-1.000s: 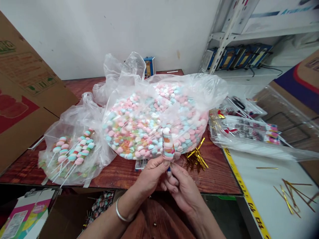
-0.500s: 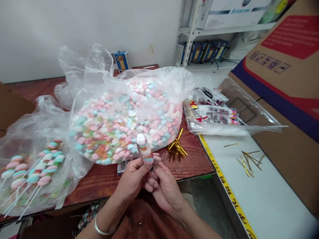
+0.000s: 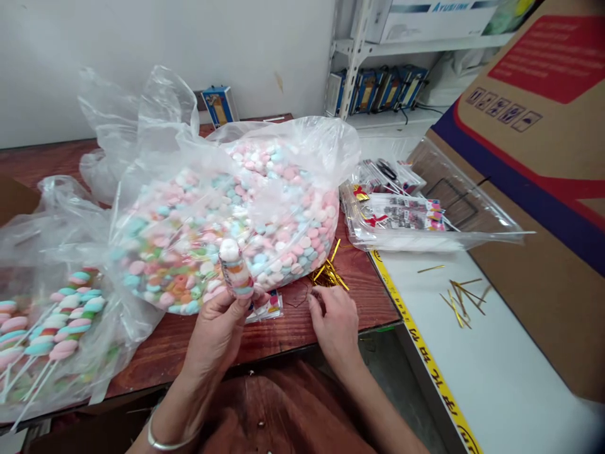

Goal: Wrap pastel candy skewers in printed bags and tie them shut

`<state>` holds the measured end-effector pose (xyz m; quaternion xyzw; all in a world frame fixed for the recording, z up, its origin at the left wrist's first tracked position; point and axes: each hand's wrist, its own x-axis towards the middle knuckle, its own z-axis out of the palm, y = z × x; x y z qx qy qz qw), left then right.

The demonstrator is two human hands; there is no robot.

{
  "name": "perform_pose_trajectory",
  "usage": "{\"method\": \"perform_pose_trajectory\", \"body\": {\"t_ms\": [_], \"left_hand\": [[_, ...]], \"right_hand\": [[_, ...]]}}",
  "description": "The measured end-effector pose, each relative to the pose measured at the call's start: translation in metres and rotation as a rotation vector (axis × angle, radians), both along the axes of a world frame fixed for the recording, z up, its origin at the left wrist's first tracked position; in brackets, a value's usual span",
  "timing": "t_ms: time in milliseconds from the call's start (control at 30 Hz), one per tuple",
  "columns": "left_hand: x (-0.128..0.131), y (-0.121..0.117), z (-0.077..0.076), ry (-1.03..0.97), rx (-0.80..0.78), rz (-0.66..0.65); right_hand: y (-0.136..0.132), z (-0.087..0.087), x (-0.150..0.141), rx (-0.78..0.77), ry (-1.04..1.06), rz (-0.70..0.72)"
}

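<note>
My left hand (image 3: 215, 334) is closed around the lower end of a marshmallow skewer (image 3: 235, 271) in a clear wrapper, held upright with a white marshmallow on top. Over the table's front part, my right hand (image 3: 336, 325) is apart from the skewer, its fingers curled at the near edge of a pile of gold twist ties (image 3: 327, 275). Whatever its fingertips may pinch is hidden. Behind the skewer lies a big clear bag of pastel marshmallows (image 3: 283, 208). Under it and by my left hand, a printed wrapper packet (image 3: 267, 308) shows on the wood.
Several finished marshmallow skewers (image 3: 70, 315) lie on plastic at the left. At the right, a clear tray (image 3: 449, 239) holds printed wrappers and black-handled scissors (image 3: 386, 169). Loose twist ties (image 3: 460, 299) lie on the white surface beside a large cardboard box (image 3: 529, 252). A blue device (image 3: 220, 106) stands behind.
My hands have parted. My left hand has moved left with the wrapped skewer, and my right hand has let go of it and reached right to the gold twist ties. The view shifted slightly.
</note>
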<state>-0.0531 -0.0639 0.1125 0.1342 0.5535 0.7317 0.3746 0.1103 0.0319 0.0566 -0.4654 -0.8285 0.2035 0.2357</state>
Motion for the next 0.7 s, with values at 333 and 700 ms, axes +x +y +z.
{"method": "perform_pose_trajectory", "body": {"t_ms": [333, 700], "left_hand": [[0.000, -0.003, -0.003, -0.013, -0.018, -0.005], [-0.008, -0.005, 0.000, 0.369, -0.180, -0.086]], "right_hand": [[0.031, -0.008, -0.024, 0.107, -0.175, -0.124], [0.025, -0.001, -0.007, 0.043, 0.165, -0.056]]}}
